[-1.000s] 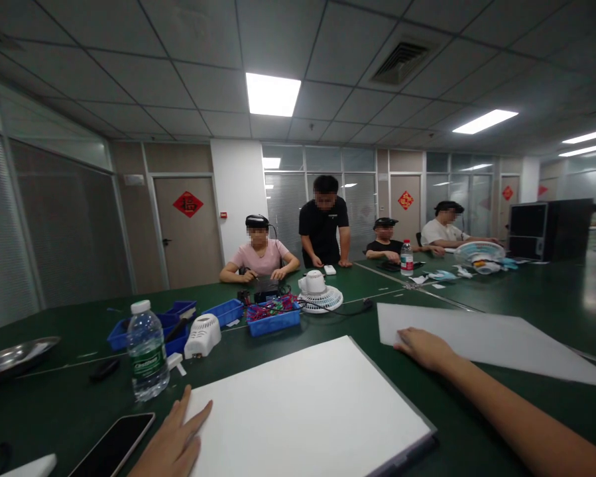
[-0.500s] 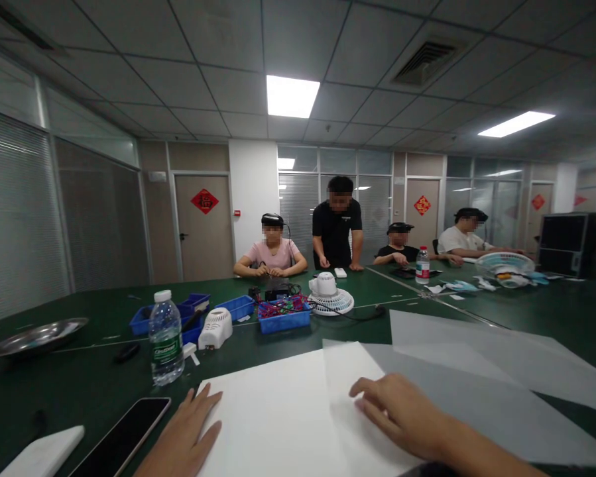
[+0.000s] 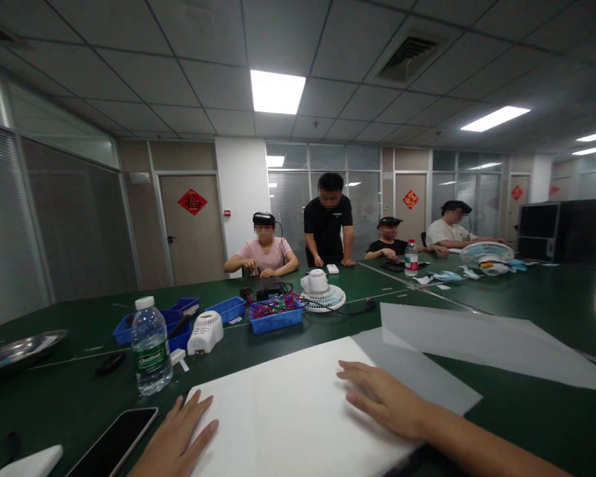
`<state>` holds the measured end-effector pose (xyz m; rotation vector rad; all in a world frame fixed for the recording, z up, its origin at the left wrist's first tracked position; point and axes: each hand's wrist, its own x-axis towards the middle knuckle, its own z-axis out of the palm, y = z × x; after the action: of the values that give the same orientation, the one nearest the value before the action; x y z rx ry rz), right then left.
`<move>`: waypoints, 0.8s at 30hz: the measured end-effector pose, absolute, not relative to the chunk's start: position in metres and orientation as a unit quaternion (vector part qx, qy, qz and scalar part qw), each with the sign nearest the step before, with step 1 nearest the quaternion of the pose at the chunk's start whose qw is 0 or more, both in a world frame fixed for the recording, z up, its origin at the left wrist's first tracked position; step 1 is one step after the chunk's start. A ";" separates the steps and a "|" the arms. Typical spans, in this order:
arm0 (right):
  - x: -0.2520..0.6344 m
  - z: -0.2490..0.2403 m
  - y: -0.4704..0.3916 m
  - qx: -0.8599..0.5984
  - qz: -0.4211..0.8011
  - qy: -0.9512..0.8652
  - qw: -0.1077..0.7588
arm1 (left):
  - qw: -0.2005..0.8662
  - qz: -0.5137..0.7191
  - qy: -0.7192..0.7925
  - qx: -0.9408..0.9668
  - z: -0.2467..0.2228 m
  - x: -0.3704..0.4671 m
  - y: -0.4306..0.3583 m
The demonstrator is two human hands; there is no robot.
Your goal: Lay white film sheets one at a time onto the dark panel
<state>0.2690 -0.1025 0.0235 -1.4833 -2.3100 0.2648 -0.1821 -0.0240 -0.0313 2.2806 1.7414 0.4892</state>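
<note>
A white sheet (image 3: 228, 411) lies in front of me on the green table. My left hand (image 3: 178, 430) rests on its left edge, fingers spread and nothing held. A thin translucent sheet (image 3: 427, 371) lies partly over the white one and sticks out on the right. Over its covered part is my right hand (image 3: 382, 397), palm down with fingers apart; I cannot tell how firmly it touches. Another translucent sheet (image 3: 496, 338) lies farther right. Under my right wrist shows a dark edge (image 3: 417, 460) of something I cannot make out.
Left of the sheet are a phone (image 3: 113, 440), a water bottle (image 3: 151, 351) and a white housing (image 3: 205, 332). Beyond stand a blue bin with wires (image 3: 276, 321) and a white fan (image 3: 322, 298). Several people are across the table; a metal dish (image 3: 24, 351) is far left.
The nearer translucent sheet has slid left, now covering more of the white sheet. My right hand stays over it with fingers spread. The view has turned slightly right.
</note>
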 end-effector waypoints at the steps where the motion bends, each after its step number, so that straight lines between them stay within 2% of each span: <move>1: 0.266 0.024 -0.104 -0.510 0.109 -0.828 0.206 | 0.113 0.169 0.594 0.778 -0.031 -0.181 -0.024; 3: 0.262 0.025 -0.104 -0.511 0.085 -0.828 0.213 | 0.107 0.173 0.595 0.777 -0.030 -0.180 -0.025; 6: 0.263 0.025 -0.100 -0.575 -0.009 -0.800 0.172 | 0.095 0.166 0.595 0.781 -0.026 -0.177 -0.027; 8: 0.265 0.024 -0.097 -0.596 -0.028 -0.788 0.152 | 0.090 0.162 0.591 0.785 -0.022 -0.176 -0.031; 13: 0.263 0.022 -0.102 -0.567 -0.007 -0.811 0.144 | 0.101 0.159 0.591 0.784 -0.017 -0.176 -0.035; 19: 0.259 0.017 -0.102 -0.510 0.094 -0.827 0.216 | 0.093 0.143 0.589 0.790 -0.024 -0.184 -0.028; 24: 0.279 0.010 -0.083 -0.598 0.025 -0.780 0.180 | 0.090 0.139 0.590 0.790 -0.023 -0.185 -0.029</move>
<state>0.2794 -0.0827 0.0102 -1.6906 -2.2055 0.0709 -0.1845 -0.0292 -0.0231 2.3503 1.7543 0.4124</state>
